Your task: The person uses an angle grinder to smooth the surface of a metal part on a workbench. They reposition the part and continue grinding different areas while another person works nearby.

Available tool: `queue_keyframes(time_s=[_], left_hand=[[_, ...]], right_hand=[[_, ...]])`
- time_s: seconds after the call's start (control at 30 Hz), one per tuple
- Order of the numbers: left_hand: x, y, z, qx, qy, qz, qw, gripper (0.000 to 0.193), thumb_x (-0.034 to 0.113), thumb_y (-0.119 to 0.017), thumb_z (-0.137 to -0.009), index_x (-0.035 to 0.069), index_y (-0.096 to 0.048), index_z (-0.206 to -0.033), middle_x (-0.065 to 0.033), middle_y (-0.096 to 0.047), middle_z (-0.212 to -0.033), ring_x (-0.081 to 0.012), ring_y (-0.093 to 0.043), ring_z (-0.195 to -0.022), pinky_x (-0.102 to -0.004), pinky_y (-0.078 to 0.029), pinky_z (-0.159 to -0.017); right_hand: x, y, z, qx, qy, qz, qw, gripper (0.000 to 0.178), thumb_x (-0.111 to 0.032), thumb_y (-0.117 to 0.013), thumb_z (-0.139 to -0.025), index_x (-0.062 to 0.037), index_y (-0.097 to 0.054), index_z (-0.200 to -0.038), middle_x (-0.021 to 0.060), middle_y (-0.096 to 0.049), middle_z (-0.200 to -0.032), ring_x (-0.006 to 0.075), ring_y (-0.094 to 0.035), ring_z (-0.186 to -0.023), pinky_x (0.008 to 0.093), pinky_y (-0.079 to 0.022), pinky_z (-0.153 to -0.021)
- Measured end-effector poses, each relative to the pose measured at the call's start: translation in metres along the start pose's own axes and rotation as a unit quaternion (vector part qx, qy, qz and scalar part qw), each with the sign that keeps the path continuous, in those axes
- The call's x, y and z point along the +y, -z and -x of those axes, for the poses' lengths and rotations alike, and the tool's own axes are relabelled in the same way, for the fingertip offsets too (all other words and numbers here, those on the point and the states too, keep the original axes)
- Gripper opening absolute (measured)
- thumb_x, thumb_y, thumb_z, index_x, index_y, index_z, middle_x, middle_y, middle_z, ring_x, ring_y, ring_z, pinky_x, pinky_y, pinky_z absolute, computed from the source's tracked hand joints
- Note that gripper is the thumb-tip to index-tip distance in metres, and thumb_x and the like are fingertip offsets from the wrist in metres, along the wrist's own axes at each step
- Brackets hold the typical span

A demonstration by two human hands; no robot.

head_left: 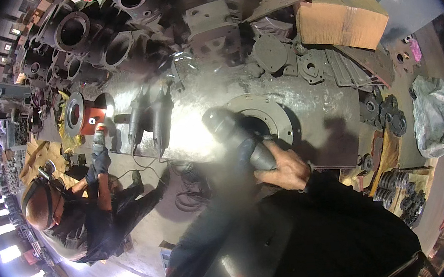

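A grey handheld power tool, apparently a grinder, is held slantwise over a round flanged metal part at the table's near edge. My bare right hand is closed round its rear end. My left hand, which looks dark-gloved, wraps the tool's middle; a hazy smear blurs its fingers. The tool's rounded head points up and left, beside the flange's dark bore. Whether it touches the flange cannot be made out. Two similar dark power tools lie on the metal table to the left.
Grey castings crowd the table's far side. A cardboard box stands far right, near flat plates. At the left, a co-worker holds a tool against an orange flanged part. Cables hang by the near edge.
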State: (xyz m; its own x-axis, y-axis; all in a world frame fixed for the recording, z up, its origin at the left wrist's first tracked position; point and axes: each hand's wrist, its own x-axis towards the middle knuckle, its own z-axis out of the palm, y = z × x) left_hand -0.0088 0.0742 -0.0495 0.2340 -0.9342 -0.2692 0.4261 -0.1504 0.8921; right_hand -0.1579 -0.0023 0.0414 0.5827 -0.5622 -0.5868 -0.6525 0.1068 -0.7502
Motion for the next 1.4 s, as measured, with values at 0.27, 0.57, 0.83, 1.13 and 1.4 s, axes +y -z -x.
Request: queue_keyframes(time_s=[0.27,0.57,0.83,1.13,1.4], left_hand=[[0.019,0.021,-0.006,-0.089,-0.123,-0.142,0.978,0.037,0.030,-0.048,-0.108,-0.003,-0.062,-0.120,-0.0104,-0.068,-0.108,-0.0164,-0.068,-0.091,-0.0280,-0.057,-0.079],[-0.009,-0.013,-0.026,-0.081,-0.032,-0.042,0.995,0.052,0.041,-0.046,-0.107,-0.006,-0.060,-0.124,-0.0130,-0.068,-0.112,-0.0192,-0.068,-0.096,-0.0313,-0.058,-0.082],[0.004,-0.013,-0.018,-0.062,-0.066,-0.084,0.992,0.065,0.051,-0.044,-0.106,-0.008,-0.059,-0.128,-0.0154,-0.069,-0.115,-0.0216,-0.069,-0.100,-0.0342,-0.058,-0.085],[-0.028,0.002,-0.047,0.038,-0.367,-0.116,0.922,0.061,0.050,-0.046,-0.106,-0.006,-0.063,-0.125,-0.0178,-0.069,-0.119,-0.0275,-0.068,-0.107,-0.0369,-0.057,-0.092],[-0.007,-0.050,-0.042,-0.120,-0.177,-0.213,0.953,0.030,0.020,-0.050,-0.108,0.000,-0.068,-0.122,-0.0113,-0.071,-0.106,-0.0248,-0.068,-0.098,-0.0364,-0.056,-0.087]], right_hand=[[0.004,-0.013,-0.008,0.033,0.038,0.045,0.998,0.086,-0.032,-0.079,-0.084,-0.0017,-0.037,-0.153,0.0258,-0.072,-0.111,0.0404,-0.072,-0.103,0.0454,-0.054,-0.095],[0.016,-0.002,0.007,0.111,-0.016,0.010,0.994,0.086,-0.031,-0.080,-0.084,-0.0042,-0.037,-0.153,0.0259,-0.071,-0.109,0.0434,-0.071,-0.101,0.0468,-0.054,-0.094],[0.014,-0.009,0.007,0.074,-0.012,-0.061,0.995,0.089,-0.030,-0.077,-0.083,0.0018,-0.033,-0.153,0.0285,-0.071,-0.108,0.0391,-0.073,-0.096,0.0451,-0.056,-0.089],[0.029,-0.022,-0.006,0.138,-0.075,0.026,0.987,0.087,-0.029,-0.077,-0.082,-0.0066,-0.034,-0.154,0.0240,-0.072,-0.103,0.0333,-0.073,-0.089,0.0433,-0.056,-0.083],[0.051,-0.006,0.010,0.196,-0.137,-0.047,0.970,0.077,-0.030,-0.078,-0.086,-0.0095,-0.042,-0.150,0.0143,-0.068,-0.101,0.0212,-0.066,-0.086,0.0353,-0.054,-0.080]])
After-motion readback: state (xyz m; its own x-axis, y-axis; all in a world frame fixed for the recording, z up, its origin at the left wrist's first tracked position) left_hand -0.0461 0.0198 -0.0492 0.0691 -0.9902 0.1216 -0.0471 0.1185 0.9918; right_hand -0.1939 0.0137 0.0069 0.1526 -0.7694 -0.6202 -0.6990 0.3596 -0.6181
